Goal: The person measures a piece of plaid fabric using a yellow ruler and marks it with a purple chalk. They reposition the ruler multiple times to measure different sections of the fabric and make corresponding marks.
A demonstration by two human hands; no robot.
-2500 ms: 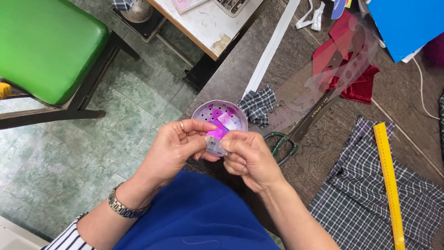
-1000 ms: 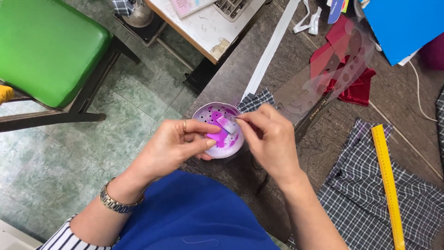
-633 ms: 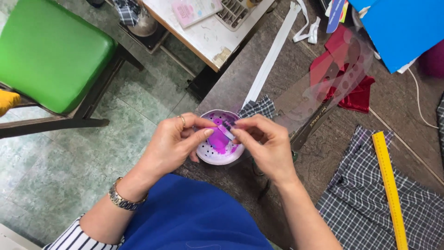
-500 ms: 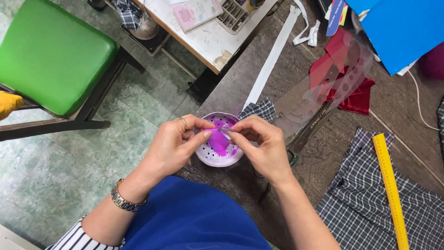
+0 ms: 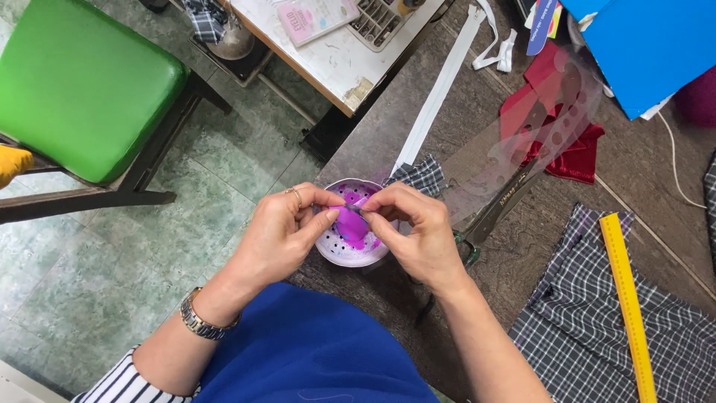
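A green-cushioned chair point(image 5: 78, 82) stands on the tiled floor well to the left of a small round perforated container point(image 5: 349, 235), white with purple inside, which sits at the near edge of a dark worktable point(image 5: 537, 254). The person's left hand point(image 5: 280, 239), a ring on one finger and a metal watch point(image 5: 200, 322) at the wrist, curls against the container's left side, thumb and fingers closed toward a small thin object pinched above the container; what that object is cannot be made out. The right hand point(image 5: 419, 233) meets it from the container's right side, fingertips pinched shut on the same small piece, so both hands touch over the purple centre. Behind the container, a white zipper strip point(image 5: 438, 88) runs away across the table, and a scrap of checked cloth point(image 5: 419, 176) lies just beside the container's far rim. Farther right of the container rest a clear curved ruler point(image 5: 522, 142) over red fabric point(image 5: 570, 153), and a yellow ruler point(image 5: 628, 306) on a larger piece of checked fabric point(image 5: 589, 336). A blue box point(image 5: 641, 45) sits at the far right.
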